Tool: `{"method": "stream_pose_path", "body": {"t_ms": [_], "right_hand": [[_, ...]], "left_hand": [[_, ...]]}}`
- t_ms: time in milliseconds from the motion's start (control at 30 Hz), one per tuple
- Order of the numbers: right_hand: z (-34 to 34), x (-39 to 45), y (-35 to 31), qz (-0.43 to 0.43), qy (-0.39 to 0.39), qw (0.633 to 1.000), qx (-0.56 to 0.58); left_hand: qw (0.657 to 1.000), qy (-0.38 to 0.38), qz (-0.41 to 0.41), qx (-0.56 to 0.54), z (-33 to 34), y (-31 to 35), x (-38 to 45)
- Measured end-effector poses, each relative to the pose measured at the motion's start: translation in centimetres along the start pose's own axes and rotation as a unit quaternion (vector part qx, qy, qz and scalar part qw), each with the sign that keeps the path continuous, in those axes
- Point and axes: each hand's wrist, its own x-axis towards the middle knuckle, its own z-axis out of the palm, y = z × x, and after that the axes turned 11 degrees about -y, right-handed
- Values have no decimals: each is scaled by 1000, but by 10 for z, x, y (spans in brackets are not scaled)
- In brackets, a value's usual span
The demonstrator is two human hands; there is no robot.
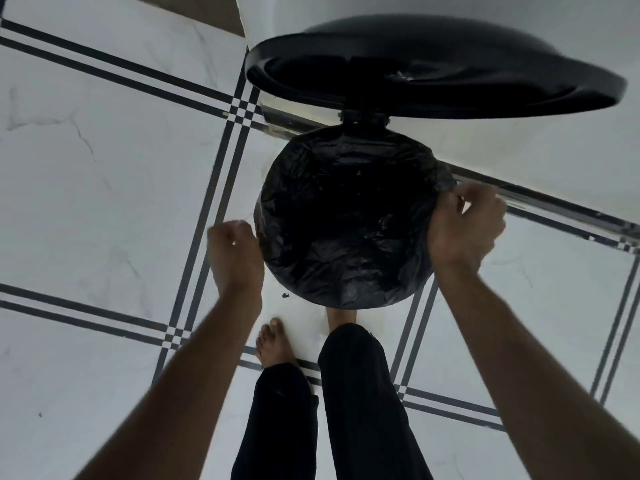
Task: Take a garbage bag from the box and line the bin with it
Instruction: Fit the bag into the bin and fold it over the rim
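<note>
The right hand (465, 226) grips the black bag (343, 220) at the right side of the bin's mouth, fingers curled over a pinch of plastic at the rim. The left hand (233, 252) is just beside the left side of the rim, fingers curled inward; whether it holds a fold of bag or only brushes it cannot be told from this angle, as the fingertips are hidden and slightly blurred.

Between the hands sits the round bin (277, 275), seen from straight above. The bag already covers its whole opening, its crinkled plastic folded over the rim all the way round and sagging into the dark inside. The lid (433, 77) stands raised behind the bin, a wide black disc on a hinge. One bare foot is under the bin's near edge, probably on a pedal that holds the lid up; the other foot (275, 344) rests on the floor (104, 188), which is white tile with dark double lines. No box is in view.

The lining looks nearly done, with only the edge left to snug down. Risks from here, as a judgement: a hard tug by the right hand could stretch or tear the thin plastic at the rim, or drag the opposite edge off the left side. If the foot eases up, the lid could drop onto the hands. A loose overhang could slip inward once the bin is filled.
</note>
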Motion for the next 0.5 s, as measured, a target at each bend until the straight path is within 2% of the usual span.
{"method": "stream_pose_path", "body": {"t_ms": [100,200,300,400,500], "right_hand": [[2,-34,20,48,-87,989,112],[5,-47,27,106,-93,972,186],[4,-46,25,234,-93,924,286],[-4,-35,23,336,-147,860,353],[-10,-25,30,363,-200,821,392]], "left_hand": [[984,-110,-118,-82,2,-32,-15],[975,-116,-150,-113,3,-41,-26],[963,-132,-191,-140,2,-48,-33],[947,-135,-211,-200,2,-48,-38],[937,-134,-218,-239,3,-51,-39]]}}
